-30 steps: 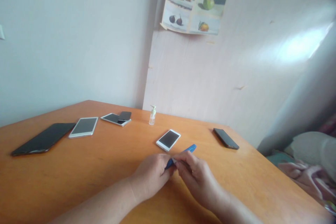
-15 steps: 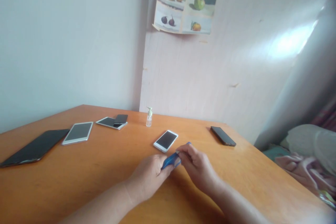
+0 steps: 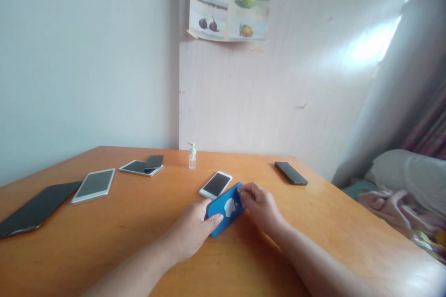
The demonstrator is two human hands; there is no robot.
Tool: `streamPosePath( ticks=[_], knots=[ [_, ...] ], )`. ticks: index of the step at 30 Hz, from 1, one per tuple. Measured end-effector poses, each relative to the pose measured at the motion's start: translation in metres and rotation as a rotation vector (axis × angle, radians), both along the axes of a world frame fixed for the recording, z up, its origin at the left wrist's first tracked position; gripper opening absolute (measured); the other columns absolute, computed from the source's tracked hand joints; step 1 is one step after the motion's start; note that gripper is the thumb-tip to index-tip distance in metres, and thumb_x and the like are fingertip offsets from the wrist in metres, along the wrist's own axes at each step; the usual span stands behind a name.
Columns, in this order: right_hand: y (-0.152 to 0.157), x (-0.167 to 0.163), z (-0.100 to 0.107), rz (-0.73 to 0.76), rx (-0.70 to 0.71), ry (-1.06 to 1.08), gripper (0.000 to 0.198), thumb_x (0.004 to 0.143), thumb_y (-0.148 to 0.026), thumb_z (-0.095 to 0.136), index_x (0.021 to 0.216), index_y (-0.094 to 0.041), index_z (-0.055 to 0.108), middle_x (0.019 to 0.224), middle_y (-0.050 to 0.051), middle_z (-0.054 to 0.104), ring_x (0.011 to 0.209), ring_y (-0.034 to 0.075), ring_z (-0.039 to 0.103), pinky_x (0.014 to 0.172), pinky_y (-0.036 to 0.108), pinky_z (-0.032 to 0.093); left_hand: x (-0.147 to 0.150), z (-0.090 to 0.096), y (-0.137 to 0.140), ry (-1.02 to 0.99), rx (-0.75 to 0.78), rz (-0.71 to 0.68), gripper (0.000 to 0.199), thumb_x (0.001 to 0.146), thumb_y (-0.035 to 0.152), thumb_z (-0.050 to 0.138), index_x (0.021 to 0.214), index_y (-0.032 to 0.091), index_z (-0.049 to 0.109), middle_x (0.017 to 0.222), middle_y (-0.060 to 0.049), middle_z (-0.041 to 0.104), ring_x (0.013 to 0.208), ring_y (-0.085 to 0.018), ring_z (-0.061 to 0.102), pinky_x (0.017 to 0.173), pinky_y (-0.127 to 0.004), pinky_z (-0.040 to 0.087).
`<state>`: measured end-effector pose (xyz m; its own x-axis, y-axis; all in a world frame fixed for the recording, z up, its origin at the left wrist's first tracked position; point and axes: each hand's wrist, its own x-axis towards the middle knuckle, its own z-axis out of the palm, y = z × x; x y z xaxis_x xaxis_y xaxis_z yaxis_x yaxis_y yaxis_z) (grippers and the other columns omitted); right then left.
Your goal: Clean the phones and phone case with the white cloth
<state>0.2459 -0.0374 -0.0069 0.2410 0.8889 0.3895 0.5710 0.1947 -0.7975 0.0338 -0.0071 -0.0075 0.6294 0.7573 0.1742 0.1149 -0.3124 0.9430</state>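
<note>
Now shows the blue phone (image 3: 228,209) with its broad back and pale apple mark turned up to view, swung round from the narrower, half-hidden slant of half a second ago. Grips its near-left end in the left hand (image 3: 193,229), with the thumb laid across the back and the fingers mostly out of sight behind. Brings the right hand (image 3: 259,204) to the far-right corner, with fingers curled and tips drawn close together there; cannot tell whether pinching the edge or merely touching the surface. Holds the phone tilted above the table (image 3: 156,260), just in front of a white phone (image 3: 216,184) lying screen up and slightly overlapped in view; cannot tell whether touching it. Has a pump bottle (image 3: 192,158) standing upright farther back, and a black phone (image 3: 291,173) lying well apart to the right. Has on the left a black slab (image 3: 38,209), a white tablet (image 3: 95,185) just beside it, and a white device (image 3: 134,167) farther back, with a small dark device (image 3: 154,161) resting partly on top. Faces fruit pictures (image 3: 230,2) fixed to the wall (image 3: 244,102), with bedding (image 3: 400,209) heaped beyond the table at right.
</note>
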Motion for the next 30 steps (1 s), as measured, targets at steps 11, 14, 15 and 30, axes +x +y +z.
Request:
streamPosePath(
  ticks=[11, 14, 15, 30],
  knots=[
    [-0.002, -0.015, 0.004, -0.01, 0.013, -0.124, 0.013, 0.086, -0.027, 0.054, 0.081, -0.019, 0.063, 0.071, -0.001, 0.064, 0.066, 0.013, 0.057, 0.06, 0.023, 0.042, 0.0, 0.006, -0.002, 0.04, -0.034, -0.009, 0.033, 0.085, 0.039, 0.057, 0.106, 0.015, 0.064, 0.084, -0.002, 0.065, 0.074, -0.016, 0.053, 0.071, -0.027, 0.043],
    [-0.003, -0.017, 0.003, 0.0, 0.0, -0.124, 0.014, 0.086, -0.028, 0.054, 0.081, -0.019, 0.063, 0.07, -0.001, 0.063, 0.065, 0.013, 0.057, 0.058, 0.022, 0.041, 0.0, 0.007, -0.002, 0.043, -0.031, -0.013, 0.033, 0.085, 0.038, 0.057, 0.108, 0.016, 0.064, 0.087, -0.002, 0.066, 0.076, -0.017, 0.054, 0.074, -0.028, 0.044],
    [-0.005, -0.021, 0.003, 0.066, 0.007, -0.135, 0.014, 0.087, -0.027, 0.054, 0.081, -0.02, 0.063, 0.071, -0.001, 0.064, 0.065, 0.013, 0.057, 0.059, 0.022, 0.041, 0.001, 0.007, -0.002, 0.027, -0.031, -0.016, 0.033, 0.085, 0.038, 0.057, 0.109, 0.015, 0.064, 0.088, -0.003, 0.066, 0.078, -0.017, 0.055, 0.075, -0.028, 0.044],
    [-0.006, 0.009, 0.009, 0.187, -0.166, -0.395, 0.008, 0.076, -0.016, 0.054, 0.076, -0.019, 0.061, 0.066, -0.003, 0.06, 0.059, 0.011, 0.052, 0.054, 0.02, 0.034, 0.0, 0.009, -0.002, 0.079, -0.008, -0.001, 0.034, 0.087, 0.04, 0.055, 0.11, 0.016, 0.064, 0.082, -0.001, 0.064, 0.069, -0.015, 0.052, 0.07, -0.026, 0.043]
  ],
)
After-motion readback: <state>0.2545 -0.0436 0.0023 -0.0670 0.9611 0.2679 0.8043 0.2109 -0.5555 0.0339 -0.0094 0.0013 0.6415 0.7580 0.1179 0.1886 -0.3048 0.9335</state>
